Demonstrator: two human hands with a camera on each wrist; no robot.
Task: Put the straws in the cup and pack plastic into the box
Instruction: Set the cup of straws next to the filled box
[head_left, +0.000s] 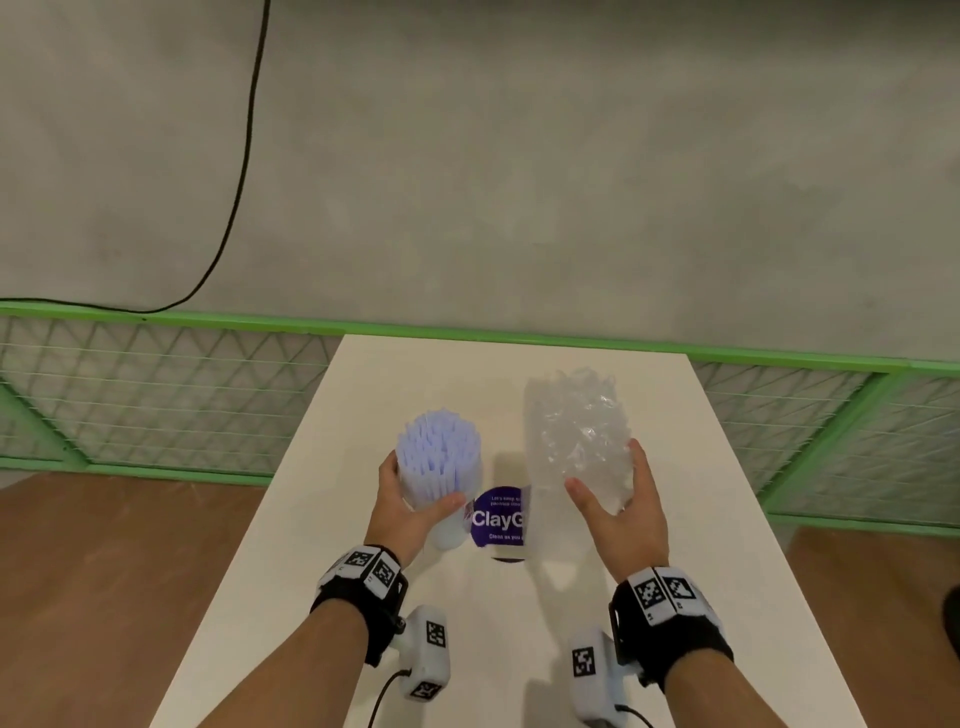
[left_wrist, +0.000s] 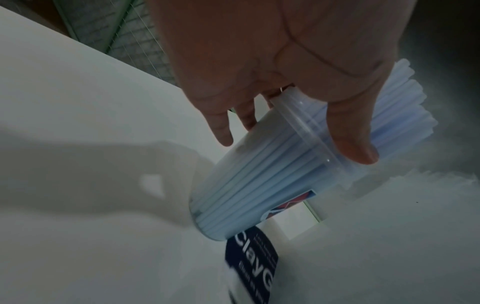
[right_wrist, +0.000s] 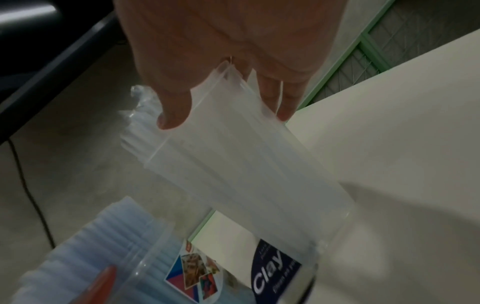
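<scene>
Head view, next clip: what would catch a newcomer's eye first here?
The cup bristling with pale blue straws, held in the left hand above the white table. Beside it, the right hand holds a clear box stuffed with crumpled plastic. Between them shows the box's purple label.

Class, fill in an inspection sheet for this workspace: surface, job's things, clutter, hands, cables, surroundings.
Surface: white table.
Job's things: cup full of pale blue straws; clear box packed with crumpled plastic.
Clutter: purple label reading "Clay", on the box.
Hands: left hand grips the cup; right hand holds the box.
Cables: black cable down the wall.
Surroundings: green mesh fence, grey wall.
</scene>
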